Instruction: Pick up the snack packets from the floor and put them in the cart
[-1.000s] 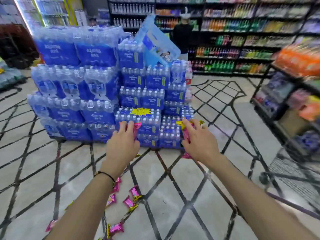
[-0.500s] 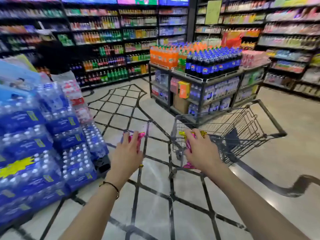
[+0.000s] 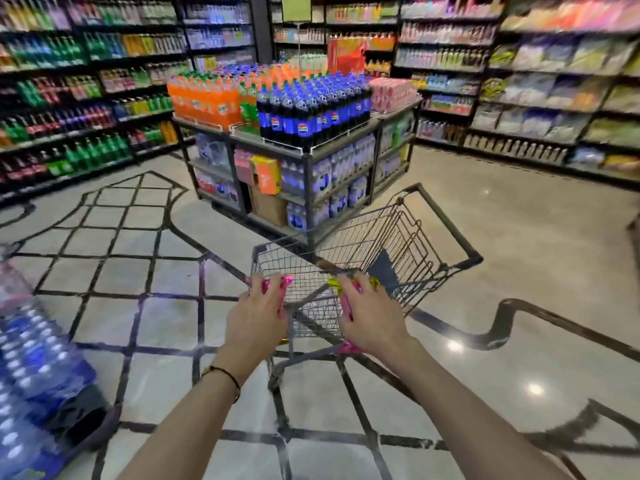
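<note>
My left hand point(image 3: 258, 322) grips pink snack packets point(image 3: 284, 289) at the near rim of a wire shopping cart point(image 3: 408, 233). My right hand point(image 3: 372, 318) holds pink and yellow snack packets point(image 3: 348, 299) just over the cart's near corner; a pink end point(image 3: 347, 348) sticks out below the palm. Both hands are raised in front of me, side by side, with the cart directly behind them. The cart's dark handle point(image 3: 450, 226) points away to the right. No packets on the floor are in view.
A display island point(image 3: 304, 147) stacked with orange and blue soda bottles stands just beyond the cart. Packs of water bottles point(image 3: 38, 368) sit on the floor at my left. Shelves of drinks line the back and sides. The tiled floor has black lines.
My view has swung right, away from the water stack and the packets on the floor, to face the cart. Both hands, still gripping packets, now reach the cart's near rim.
</note>
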`<control>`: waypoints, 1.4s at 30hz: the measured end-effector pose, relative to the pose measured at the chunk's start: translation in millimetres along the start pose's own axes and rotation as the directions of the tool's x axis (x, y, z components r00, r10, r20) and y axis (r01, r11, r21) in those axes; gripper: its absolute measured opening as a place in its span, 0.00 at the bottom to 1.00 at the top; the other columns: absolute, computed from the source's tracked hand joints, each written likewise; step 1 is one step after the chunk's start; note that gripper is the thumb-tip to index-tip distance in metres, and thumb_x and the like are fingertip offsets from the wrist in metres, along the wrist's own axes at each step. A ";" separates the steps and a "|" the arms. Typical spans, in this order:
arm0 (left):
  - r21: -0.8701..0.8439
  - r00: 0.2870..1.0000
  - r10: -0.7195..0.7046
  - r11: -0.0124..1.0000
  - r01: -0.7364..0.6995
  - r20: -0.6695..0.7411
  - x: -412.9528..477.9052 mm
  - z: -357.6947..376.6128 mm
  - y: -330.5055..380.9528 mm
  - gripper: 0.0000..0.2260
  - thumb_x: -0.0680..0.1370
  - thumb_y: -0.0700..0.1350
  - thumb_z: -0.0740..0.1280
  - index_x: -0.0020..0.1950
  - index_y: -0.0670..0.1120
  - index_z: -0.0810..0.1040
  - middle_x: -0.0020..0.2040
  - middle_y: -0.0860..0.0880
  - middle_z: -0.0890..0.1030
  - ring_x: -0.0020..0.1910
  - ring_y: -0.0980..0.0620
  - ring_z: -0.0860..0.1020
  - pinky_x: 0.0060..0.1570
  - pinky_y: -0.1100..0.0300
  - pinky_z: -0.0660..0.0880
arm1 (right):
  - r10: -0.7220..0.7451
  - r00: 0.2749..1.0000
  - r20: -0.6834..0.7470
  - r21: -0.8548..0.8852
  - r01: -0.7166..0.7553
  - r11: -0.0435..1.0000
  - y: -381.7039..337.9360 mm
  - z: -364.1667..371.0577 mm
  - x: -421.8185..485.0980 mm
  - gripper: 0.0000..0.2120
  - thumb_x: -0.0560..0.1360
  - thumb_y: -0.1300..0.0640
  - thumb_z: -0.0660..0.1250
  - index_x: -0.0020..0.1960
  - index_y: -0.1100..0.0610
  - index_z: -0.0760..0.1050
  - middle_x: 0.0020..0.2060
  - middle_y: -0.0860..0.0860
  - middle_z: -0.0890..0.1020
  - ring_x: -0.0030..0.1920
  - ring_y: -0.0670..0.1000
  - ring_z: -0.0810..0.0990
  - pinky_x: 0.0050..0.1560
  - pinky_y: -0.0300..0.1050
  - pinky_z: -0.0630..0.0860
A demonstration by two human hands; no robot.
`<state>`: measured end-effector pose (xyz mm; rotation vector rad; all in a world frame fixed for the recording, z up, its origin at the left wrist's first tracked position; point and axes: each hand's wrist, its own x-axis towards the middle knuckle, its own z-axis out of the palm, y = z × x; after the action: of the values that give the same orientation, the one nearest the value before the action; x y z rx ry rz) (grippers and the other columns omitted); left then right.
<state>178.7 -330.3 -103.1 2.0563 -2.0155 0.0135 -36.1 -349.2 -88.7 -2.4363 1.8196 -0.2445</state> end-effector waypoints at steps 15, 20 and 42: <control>-0.100 0.966 0.106 0.991 -0.084 0.237 271.6 112.8 8.9 0.27 0.79 0.49 0.66 0.74 0.52 0.56 0.71 0.43 0.63 0.58 0.39 0.77 0.46 0.47 0.83 | 0.207 0.958 0.196 -0.009 -0.209 0.978 66.1 66.9 246.5 0.33 0.77 0.48 0.62 0.79 0.49 0.53 0.75 0.55 0.62 0.66 0.65 0.72 0.51 0.58 0.79; -0.090 0.937 0.046 0.996 -0.015 0.347 342.8 179.2 23.0 0.30 0.79 0.51 0.67 0.75 0.53 0.54 0.76 0.44 0.58 0.62 0.38 0.76 0.47 0.47 0.82 | 0.189 0.938 0.289 -0.003 -0.197 0.980 112.5 110.8 328.8 0.33 0.77 0.49 0.64 0.78 0.50 0.55 0.73 0.55 0.63 0.67 0.65 0.71 0.53 0.58 0.77; 0.026 0.765 -0.215 0.968 0.251 0.606 505.8 573.4 -4.6 0.32 0.82 0.48 0.62 0.81 0.53 0.47 0.82 0.46 0.51 0.73 0.34 0.67 0.54 0.45 0.80 | 0.186 0.820 0.541 0.046 -0.250 0.967 269.8 466.6 535.1 0.31 0.79 0.53 0.64 0.78 0.51 0.54 0.75 0.56 0.61 0.67 0.66 0.71 0.59 0.62 0.77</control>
<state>101.6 -936.6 -562.6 2.4773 -2.0032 -0.8519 -57.4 -949.7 -553.3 -1.9223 1.7347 0.3128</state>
